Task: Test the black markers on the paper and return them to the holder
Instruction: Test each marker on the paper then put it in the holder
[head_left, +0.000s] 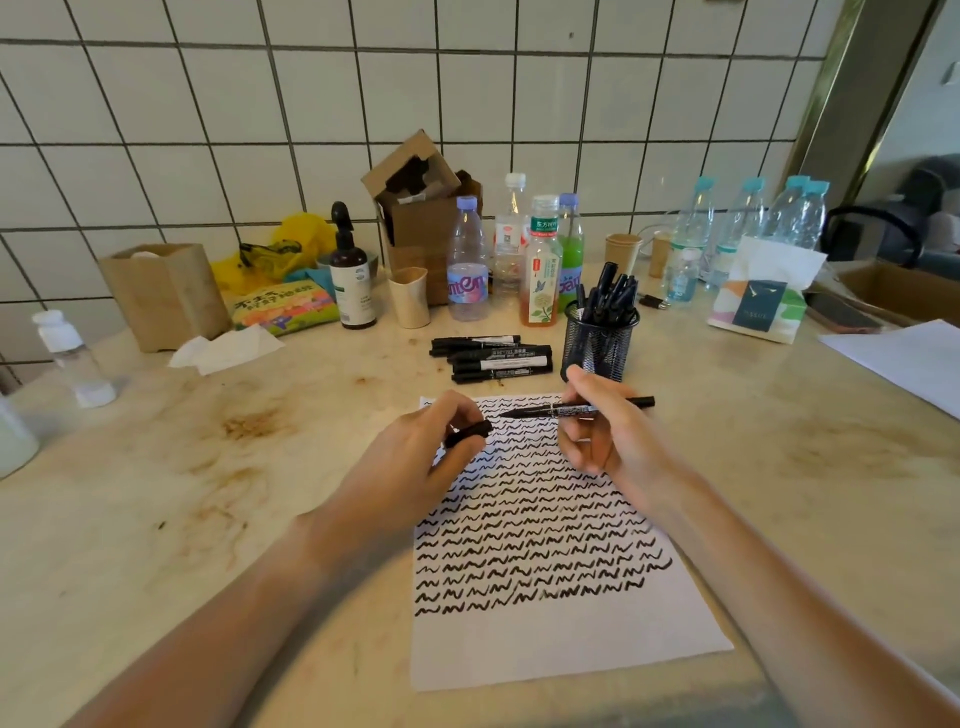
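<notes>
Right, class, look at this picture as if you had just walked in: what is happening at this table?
A person is testing black markers. The right hand holds an uncapped marker above the paper, tip pointing left; the left hand pinches its cap. The paper is mostly filled with black squiggles. More markers lie in a pile beyond the paper, and others stand in the mesh holder beside it.

Uncapped marker (582, 408) above scribbled paper (545, 545)
</notes>
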